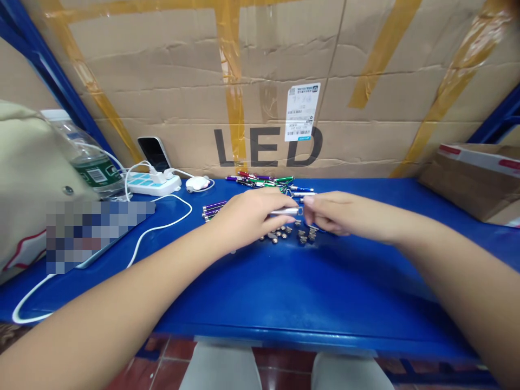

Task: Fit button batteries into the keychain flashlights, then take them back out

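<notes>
My left hand (260, 214) is closed around a silver pen-like metal tube (287, 212), whose end points to the right. Close to that end, the thumb and fingers of my right hand (331, 212) are pinched together; whatever lies between them is too small to make out. Small round silver metal pieces (283, 234) are scattered on the blue table just below both hands. Behind the hands lies a pile of coloured pen-like tubes (264, 180) in purple, red, green and blue. Several purple tubes (213, 206) lie side by side, partly hidden by my left hand.
A large cardboard box (182, 76) walls off the back of the blue table (284, 292). On the left are a bag (36, 179), a plastic bottle (95, 168), a power strip (152, 184), a phone (155, 153) and white cables. A smaller carton (467, 181) stands right.
</notes>
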### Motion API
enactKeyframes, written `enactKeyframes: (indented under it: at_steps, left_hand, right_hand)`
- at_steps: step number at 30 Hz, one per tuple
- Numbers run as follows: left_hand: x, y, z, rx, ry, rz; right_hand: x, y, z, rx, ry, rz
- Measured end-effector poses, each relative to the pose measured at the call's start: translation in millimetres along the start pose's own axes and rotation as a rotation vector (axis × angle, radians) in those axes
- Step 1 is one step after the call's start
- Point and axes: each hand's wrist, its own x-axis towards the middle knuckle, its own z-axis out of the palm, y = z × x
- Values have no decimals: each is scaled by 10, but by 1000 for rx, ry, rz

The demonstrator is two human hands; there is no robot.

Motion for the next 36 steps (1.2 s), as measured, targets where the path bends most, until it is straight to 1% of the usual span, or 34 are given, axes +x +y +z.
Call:
enactKeyframes:
  at_steps: [2,4,6,9,11,13,15,18,20,23,26,28,30,31,34,36]
  left_hand:
    - [-2,0,-13,18,25,-9]
    - [0,5,-40,24,44,-61]
    - [3,10,-66,50,48,-134]
    - [6,25,-87,106,15,-223]
    - [5,37,-88,117,-1,-253]
    - [4,48,-84,127,-14,-273]
    - [3,55,-81,145,-29,-287]
    - [3,53,-78,188,-29,-271]
    - [1,45,-76,219,-17,-242]
    - [-5,34,-70,278,-34,-173]
    - [-4,33,-71,319,-74,-117]
    - [3,37,-83,309,-110,-116]
    - [10,37,-104,255,-144,-133]
    - [12,34,-117,193,-153,-141]
    - [9,12,-156,-122,-174,-157]
    - [1,-5,-174,-328,-239,-195]
  right_hand:
    - [25,-21,149,210,-40,-39]
    - [49,-21,236,296,-4,-75]
    - [64,-14,258,295,61,-108]
    - [72,-11,229,264,151,-144]
    - [78,-11,210,244,186,-117]
    - [88,-7,202,210,187,-66]
    - [97,3,202,177,149,-39]
    - [96,10,203,153,87,-59]
    - [87,1,205,202,65,-79]
    - [73,-22,217,295,38,-99]
    - [66,-31,246,271,66,-113]
    - [60,-29,266,219,100,-137]
    - [51,-26,275,139,139,-173]
    - [46,-26,272,72,163,-196]
    - [31,-25,238,-232,233,-303]
    - [28,-19,211,-404,240,-368]
